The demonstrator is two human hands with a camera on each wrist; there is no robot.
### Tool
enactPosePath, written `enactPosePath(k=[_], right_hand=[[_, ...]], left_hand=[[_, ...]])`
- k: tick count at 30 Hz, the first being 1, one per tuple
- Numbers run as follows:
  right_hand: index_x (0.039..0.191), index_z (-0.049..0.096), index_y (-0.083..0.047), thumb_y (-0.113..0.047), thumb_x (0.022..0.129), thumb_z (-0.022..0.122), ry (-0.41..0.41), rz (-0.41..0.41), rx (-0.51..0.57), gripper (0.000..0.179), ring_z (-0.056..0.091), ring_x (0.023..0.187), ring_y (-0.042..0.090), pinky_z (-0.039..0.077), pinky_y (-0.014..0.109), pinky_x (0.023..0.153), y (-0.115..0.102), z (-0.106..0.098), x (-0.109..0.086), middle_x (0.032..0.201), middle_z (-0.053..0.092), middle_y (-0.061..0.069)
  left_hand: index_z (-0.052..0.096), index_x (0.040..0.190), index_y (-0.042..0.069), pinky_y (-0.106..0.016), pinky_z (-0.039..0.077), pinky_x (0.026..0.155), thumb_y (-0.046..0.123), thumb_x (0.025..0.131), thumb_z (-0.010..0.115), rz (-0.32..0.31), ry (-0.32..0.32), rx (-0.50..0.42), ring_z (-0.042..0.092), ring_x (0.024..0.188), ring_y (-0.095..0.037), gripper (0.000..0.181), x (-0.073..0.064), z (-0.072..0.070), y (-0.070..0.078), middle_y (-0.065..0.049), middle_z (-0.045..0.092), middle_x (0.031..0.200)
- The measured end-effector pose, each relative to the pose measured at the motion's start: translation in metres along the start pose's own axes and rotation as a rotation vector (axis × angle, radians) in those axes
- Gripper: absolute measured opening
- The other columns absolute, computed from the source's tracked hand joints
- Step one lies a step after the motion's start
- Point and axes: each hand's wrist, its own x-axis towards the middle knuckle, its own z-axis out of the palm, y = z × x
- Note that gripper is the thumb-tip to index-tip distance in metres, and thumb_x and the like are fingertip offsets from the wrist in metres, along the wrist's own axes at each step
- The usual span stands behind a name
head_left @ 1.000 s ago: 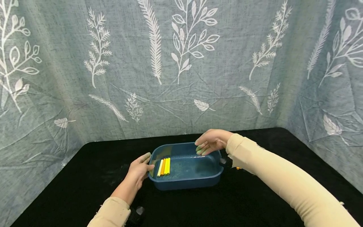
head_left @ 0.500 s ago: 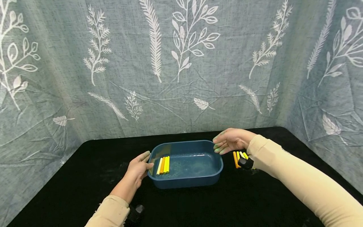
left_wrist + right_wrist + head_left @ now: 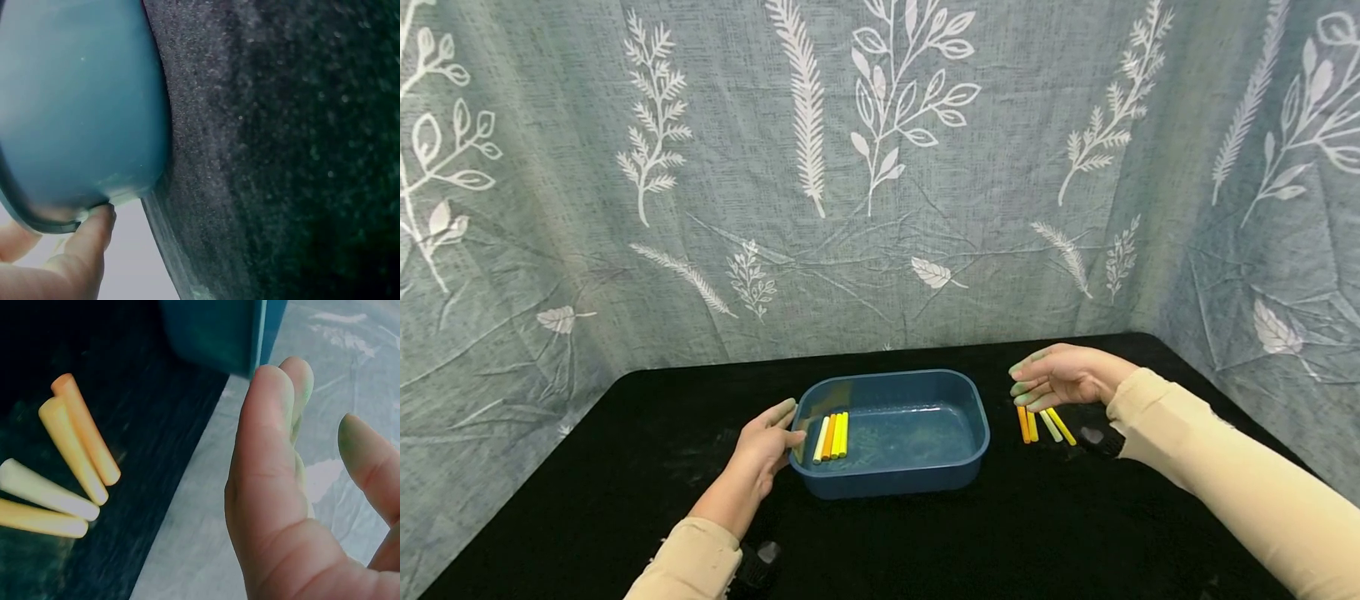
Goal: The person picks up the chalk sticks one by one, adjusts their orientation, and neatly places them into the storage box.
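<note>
Head cam: left hand (image 3: 763, 446) is pinching the left end of the blue tub (image 3: 891, 481), thumb hooked over the rim and fingers along the outside. Tub's on the black table (image 3: 880, 550), with four sticks (image 3: 828, 438) lined up side by side at its left end: one white, one orange, two yellow. Right hand (image 3: 1063, 379) is just hovering, fingers loosely extended and nothing in them, above four loose sticks (image 3: 1051, 427) on the table, right of the tub. Patterned cloth (image 3: 737, 208) hangs behind it all.

Left wrist cam: mostly the tub's outer wall, plus a fingertip against it near the rim.

Right wrist cam: fingers straight, thumb well apart, greenish smudges on the tips. Orange, two yellows and a whitish one lie off to the side, tub corner up top.
</note>
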Motion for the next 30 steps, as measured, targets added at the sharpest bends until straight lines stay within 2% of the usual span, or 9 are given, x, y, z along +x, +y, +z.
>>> enactPosePath(k=[4,10,14,17,22,30], right_hand=[[0.121,0.049,0.003,-0.011,0.101,0.049,0.035,-0.005,0.021,0.025,0.063,0.089,0.019,0.055,0.035,0.086,0.007,-0.009,-0.006,0.107,0.060,0.014],[0.137,0.034,0.013,-0.013,0.101,0.049,0.094,0.011,0.011,0.047,0.062,0.091,0.017,0.055,0.036,0.087,0.020,-0.023,-0.011,0.119,0.055,0.020],[0.139,0.029,0.014,-0.013,0.101,0.049,0.123,0.030,0.010,0.051,0.061,0.091,0.016,0.055,0.036,0.086,0.030,-0.032,-0.010,0.124,0.052,0.025],[0.138,0.030,0.014,-0.013,0.101,0.049,0.138,0.042,0.015,0.050,0.061,0.091,0.015,0.055,0.035,0.085,0.037,-0.037,-0.008,0.131,0.047,0.030],[0.136,0.035,0.013,-0.013,0.101,0.049,0.171,0.060,-0.006,0.046,0.061,0.091,0.015,0.055,0.036,0.083,0.047,-0.047,-0.004,0.126,0.052,0.026],[0.130,0.044,0.011,-0.014,0.099,0.053,0.241,0.117,-0.072,0.040,0.058,0.095,0.022,0.052,0.042,0.087,0.057,-0.051,0.009,0.131,0.047,0.032]], left_hand=[[0.018,0.154,-0.001,-0.054,0.028,0.112,-0.008,0.098,0.044,-0.003,0.001,0.005,0.022,0.141,-0.042,0.062,0.000,0.000,0.000,-0.024,0.015,0.158],[0.018,0.154,0.000,-0.054,0.029,0.112,-0.009,0.098,0.044,-0.010,0.002,-0.001,0.022,0.142,-0.042,0.062,0.000,0.001,0.002,-0.023,0.014,0.158],[0.017,0.154,0.000,-0.053,0.029,0.112,-0.008,0.098,0.044,-0.011,-0.002,-0.006,0.022,0.142,-0.041,0.063,0.001,0.000,0.003,-0.023,0.013,0.158],[0.017,0.154,0.000,-0.053,0.028,0.112,-0.008,0.098,0.044,-0.010,-0.006,-0.003,0.021,0.142,-0.041,0.063,0.001,0.000,0.003,-0.023,0.013,0.159],[0.018,0.154,0.000,-0.054,0.027,0.113,-0.008,0.098,0.044,-0.008,-0.003,0.007,0.021,0.142,-0.041,0.062,0.001,0.001,0.003,-0.023,0.014,0.158],[0.018,0.154,-0.001,-0.055,0.027,0.113,-0.007,0.098,0.044,-0.018,0.003,0.015,0.020,0.143,-0.041,0.062,0.001,0.002,0.002,-0.023,0.015,0.158]])
